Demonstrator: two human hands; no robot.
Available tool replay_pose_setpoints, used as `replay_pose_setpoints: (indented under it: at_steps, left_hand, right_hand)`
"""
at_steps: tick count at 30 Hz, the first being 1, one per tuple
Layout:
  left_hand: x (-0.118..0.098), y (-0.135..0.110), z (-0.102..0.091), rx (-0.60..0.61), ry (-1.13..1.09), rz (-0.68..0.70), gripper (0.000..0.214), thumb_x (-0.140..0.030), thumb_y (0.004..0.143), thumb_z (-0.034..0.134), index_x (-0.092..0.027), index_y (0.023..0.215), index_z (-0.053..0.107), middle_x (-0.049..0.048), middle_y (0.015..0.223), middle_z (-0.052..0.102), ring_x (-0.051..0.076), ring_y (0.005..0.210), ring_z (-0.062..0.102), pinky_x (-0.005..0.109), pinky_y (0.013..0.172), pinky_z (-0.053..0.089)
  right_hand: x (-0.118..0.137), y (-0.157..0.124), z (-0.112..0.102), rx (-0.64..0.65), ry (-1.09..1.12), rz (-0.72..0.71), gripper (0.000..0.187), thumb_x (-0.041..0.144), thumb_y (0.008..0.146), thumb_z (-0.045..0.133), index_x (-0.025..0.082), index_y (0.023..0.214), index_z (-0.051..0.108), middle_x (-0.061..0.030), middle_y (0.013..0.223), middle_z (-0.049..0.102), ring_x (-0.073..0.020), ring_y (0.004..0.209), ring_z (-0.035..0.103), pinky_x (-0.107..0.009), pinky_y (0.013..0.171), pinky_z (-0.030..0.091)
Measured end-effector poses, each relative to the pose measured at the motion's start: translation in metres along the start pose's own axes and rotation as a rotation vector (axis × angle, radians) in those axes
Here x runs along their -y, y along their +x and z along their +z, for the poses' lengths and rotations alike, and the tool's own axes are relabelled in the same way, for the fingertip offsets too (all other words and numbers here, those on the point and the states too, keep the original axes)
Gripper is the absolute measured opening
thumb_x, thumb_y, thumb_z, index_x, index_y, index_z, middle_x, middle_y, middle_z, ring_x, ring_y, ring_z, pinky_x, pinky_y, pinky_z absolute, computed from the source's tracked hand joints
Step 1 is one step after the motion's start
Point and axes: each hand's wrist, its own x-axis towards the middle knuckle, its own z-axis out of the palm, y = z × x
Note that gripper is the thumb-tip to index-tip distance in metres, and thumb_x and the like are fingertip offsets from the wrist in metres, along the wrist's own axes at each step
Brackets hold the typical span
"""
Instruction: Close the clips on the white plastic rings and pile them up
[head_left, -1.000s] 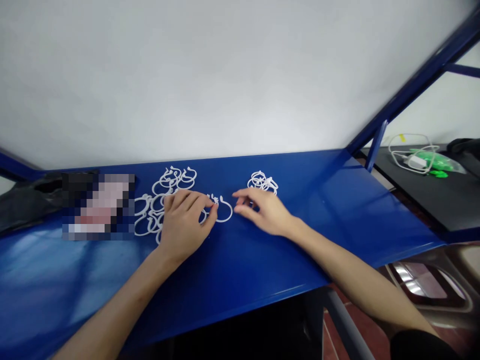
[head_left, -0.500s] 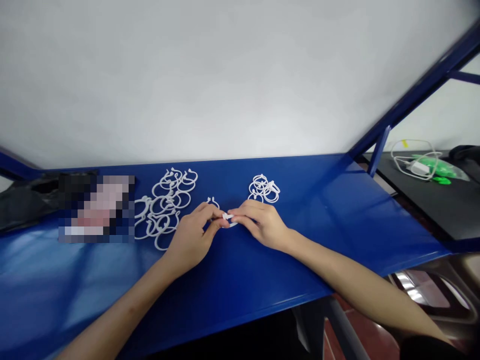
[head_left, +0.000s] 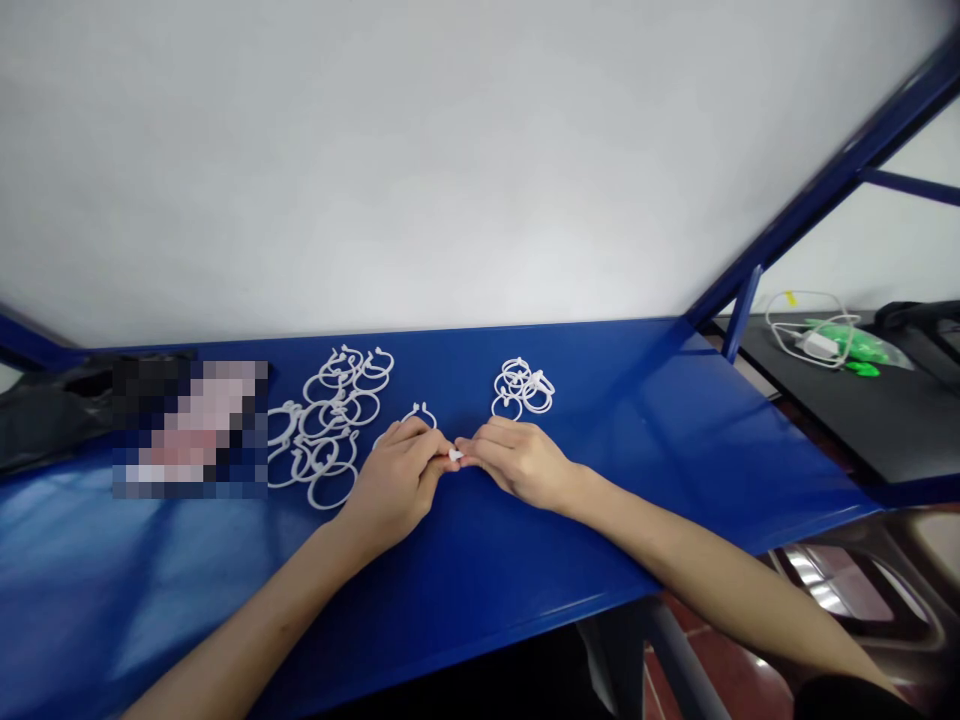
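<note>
Both hands meet over the middle of a blue shelf. My left hand and my right hand pinch the two ends of one white plastic ring, mostly hidden by the fingers. Several loose open white rings lie spread just left of my left hand. One more ring pokes out behind my left fingers. A small heap of closed white rings sits just beyond my right hand.
A white wall rises behind the shelf. A blurred patch and a dark object lie at the far left. A blue frame post stands at the right; beyond it a black table carries a white cable and green plastic.
My left hand lifted one ring off the spread of loose rings. My right hand came over from the small heap, and both now pinch that ring together slightly nearer me.
</note>
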Motion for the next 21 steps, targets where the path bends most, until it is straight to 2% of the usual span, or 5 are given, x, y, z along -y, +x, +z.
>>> replay_pose_setpoints:
  at_steps: [5, 10, 14, 18, 21]
  left_hand:
    - [0.002, 0.009, -0.012, -0.095, 0.090, -0.012, 0.017, -0.033, 0.100, 0.051, -0.021, 0.106, 0.061, 0.0050, 0.100, 0.071, 0.023, 0.099, 0.061, 0.038, 0.090, 0.050]
    - [0.024, 0.009, -0.015, -0.015, 0.300, -0.115, 0.033, -0.042, 0.098, 0.051, -0.018, 0.117, 0.063, 0.0095, 0.115, 0.068, 0.030, 0.113, 0.057, 0.047, 0.102, 0.044]
    - [0.035, 0.004, -0.008, 0.136, 0.408, -0.188, 0.051, -0.050, 0.091, 0.058, -0.015, 0.128, 0.060, 0.0136, 0.125, 0.064, 0.036, 0.121, 0.053, 0.052, 0.103, 0.043]
    - [0.033, 0.003, -0.006, 0.159, 0.430, -0.234, 0.050, -0.046, 0.094, 0.052, -0.014, 0.132, 0.058, 0.0138, 0.127, 0.065, 0.036, 0.124, 0.051, 0.054, 0.104, 0.041]
    - [0.031, 0.005, -0.008, 0.161, 0.410, -0.250, 0.044, -0.042, 0.095, 0.049, -0.016, 0.128, 0.061, 0.0126, 0.124, 0.067, 0.035, 0.123, 0.052, 0.053, 0.104, 0.041]
  right_hand:
    - [-0.014, 0.008, -0.009, -0.195, 0.248, 0.222, 0.020, 0.035, 0.099, 0.059, 0.022, 0.100, 0.073, -0.0038, 0.093, 0.075, -0.0162, 0.086, 0.066, -0.032, 0.080, 0.053]
    - [-0.066, -0.002, -0.041, -0.392, 0.148, 0.680, 0.017, 0.038, 0.086, 0.074, 0.021, 0.083, 0.073, -0.0035, 0.085, 0.074, -0.0162, 0.072, 0.063, -0.031, 0.069, 0.050]
    - [-0.102, -0.016, -0.055, -0.299, 0.137, 0.916, 0.012, 0.032, 0.083, 0.071, 0.020, 0.082, 0.072, -0.0046, 0.087, 0.076, -0.0179, 0.077, 0.066, -0.032, 0.075, 0.050]
    - [-0.107, -0.019, -0.056, -0.098, 0.287, 0.944, 0.017, 0.037, 0.083, 0.070, 0.021, 0.082, 0.074, -0.0039, 0.087, 0.077, -0.0183, 0.078, 0.068, -0.032, 0.075, 0.050]
    - [-0.103, -0.017, -0.056, -0.067, 0.264, 0.948, 0.031, 0.049, 0.087, 0.063, 0.021, 0.078, 0.075, -0.0039, 0.085, 0.077, -0.0185, 0.078, 0.067, -0.031, 0.073, 0.047]
